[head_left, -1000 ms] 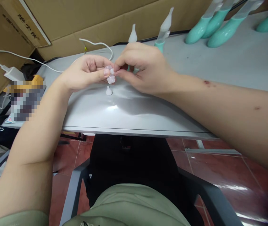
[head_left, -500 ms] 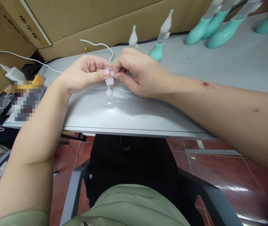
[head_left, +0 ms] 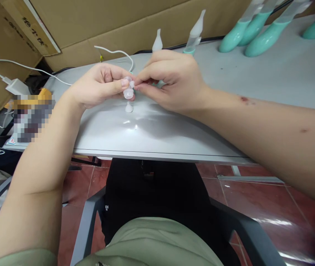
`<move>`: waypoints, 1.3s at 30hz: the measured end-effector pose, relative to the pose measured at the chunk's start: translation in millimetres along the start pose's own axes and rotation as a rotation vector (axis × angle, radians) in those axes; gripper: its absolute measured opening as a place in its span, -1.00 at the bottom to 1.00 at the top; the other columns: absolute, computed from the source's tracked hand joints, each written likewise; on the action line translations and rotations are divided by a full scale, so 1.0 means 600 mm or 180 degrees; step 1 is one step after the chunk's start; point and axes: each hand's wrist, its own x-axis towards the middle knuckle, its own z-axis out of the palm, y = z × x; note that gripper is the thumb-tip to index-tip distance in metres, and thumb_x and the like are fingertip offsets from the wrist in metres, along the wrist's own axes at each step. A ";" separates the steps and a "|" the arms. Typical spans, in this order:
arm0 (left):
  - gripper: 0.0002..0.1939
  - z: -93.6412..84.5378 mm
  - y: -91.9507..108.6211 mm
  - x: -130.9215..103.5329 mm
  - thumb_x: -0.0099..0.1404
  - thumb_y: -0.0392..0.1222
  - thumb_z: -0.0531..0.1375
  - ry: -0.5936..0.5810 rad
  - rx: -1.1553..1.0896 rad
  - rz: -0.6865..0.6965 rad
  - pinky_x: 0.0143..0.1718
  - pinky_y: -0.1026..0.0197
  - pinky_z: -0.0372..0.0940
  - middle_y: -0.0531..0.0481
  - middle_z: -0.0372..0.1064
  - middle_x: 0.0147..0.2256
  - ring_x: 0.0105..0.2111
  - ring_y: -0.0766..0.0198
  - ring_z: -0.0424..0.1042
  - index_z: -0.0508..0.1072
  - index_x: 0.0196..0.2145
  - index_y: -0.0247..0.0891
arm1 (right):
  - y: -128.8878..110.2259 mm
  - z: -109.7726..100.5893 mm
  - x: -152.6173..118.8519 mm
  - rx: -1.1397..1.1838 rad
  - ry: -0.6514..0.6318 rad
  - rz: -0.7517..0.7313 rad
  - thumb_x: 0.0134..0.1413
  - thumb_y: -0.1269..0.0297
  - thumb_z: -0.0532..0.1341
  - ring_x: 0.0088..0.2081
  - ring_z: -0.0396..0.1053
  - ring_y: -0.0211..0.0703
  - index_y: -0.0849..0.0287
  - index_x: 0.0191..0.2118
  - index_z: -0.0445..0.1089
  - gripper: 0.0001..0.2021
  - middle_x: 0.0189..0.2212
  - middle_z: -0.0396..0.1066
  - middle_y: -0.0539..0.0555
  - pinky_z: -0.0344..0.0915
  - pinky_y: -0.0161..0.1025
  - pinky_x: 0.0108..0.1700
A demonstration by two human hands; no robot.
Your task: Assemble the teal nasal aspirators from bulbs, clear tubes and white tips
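My left hand (head_left: 104, 85) pinches a small clear plastic piece (head_left: 128, 93) between thumb and fingers. On the right side of that piece, a small white part (head_left: 132, 84) sticks out, and the fingertips of my right hand (head_left: 171, 79) are closed on it. Just below the clear piece, a small white cone-shaped tip (head_left: 129, 107) rests on the grey table (head_left: 157, 136). Behind my right hand stand a white nozzle (head_left: 157, 41) and a teal bulb with a clear tube and white nozzle (head_left: 197, 27), both partly hidden.
Several teal bulbs (head_left: 268, 38) with clear tubes lie at the back right. A cardboard wall (head_left: 104, 22) borders the table's back. White cables, a white charger (head_left: 19, 87) and a yellow object (head_left: 45, 96) are at the left.
My right hand has shifted slightly right and up, covering more of the teal bulb behind it. The clear piece has tilted a little in my left hand.
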 end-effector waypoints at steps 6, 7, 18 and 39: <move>-0.25 0.000 -0.002 0.000 0.18 0.66 0.77 0.0093 0.0151 0.0043 -0.15 -0.15 0.89 -0.07 0.71 -0.35 -0.21 -0.08 0.90 0.80 -0.31 -0.11 | -0.010 -0.002 0.006 -0.0357 -0.0293 0.0198 0.81 0.08 0.28 0.18 0.67 0.15 -0.05 0.00 0.74 -0.72 -0.01 0.68 0.16 0.65 0.02 0.37; -0.24 0.001 -0.002 0.000 0.17 0.67 0.77 0.0120 0.0176 0.0034 -0.17 -0.16 0.89 -0.08 0.71 -0.36 -0.21 -0.10 0.90 0.78 -0.33 -0.11 | -0.011 -0.003 0.007 -0.0401 -0.0353 0.0252 0.80 0.08 0.28 0.19 0.66 0.16 -0.05 0.01 0.74 -0.72 -0.03 0.65 0.17 0.65 0.00 0.38; -0.33 -0.006 -0.004 0.003 0.22 0.52 0.81 -0.0274 -0.0139 -0.0208 -0.09 -0.18 0.89 -0.07 0.76 -0.32 -0.26 -0.05 0.88 0.81 -0.30 -0.12 | -0.014 -0.013 0.014 0.0131 -0.0854 0.0359 0.73 -0.03 0.35 0.26 0.59 0.28 -0.04 -0.01 0.59 -0.77 -0.07 0.53 0.17 0.58 0.30 0.55; -0.32 0.008 0.009 -0.009 0.28 0.60 0.75 -0.0058 -0.0019 0.0040 -0.06 -0.24 0.90 -0.03 0.84 -0.23 -0.25 -0.03 0.90 0.83 -0.25 -0.08 | -0.031 -0.010 0.010 0.1098 -0.0265 0.0974 0.53 -0.12 0.62 -0.01 0.56 0.09 -0.04 -0.06 0.59 -0.66 -0.03 0.68 0.14 0.66 0.06 0.25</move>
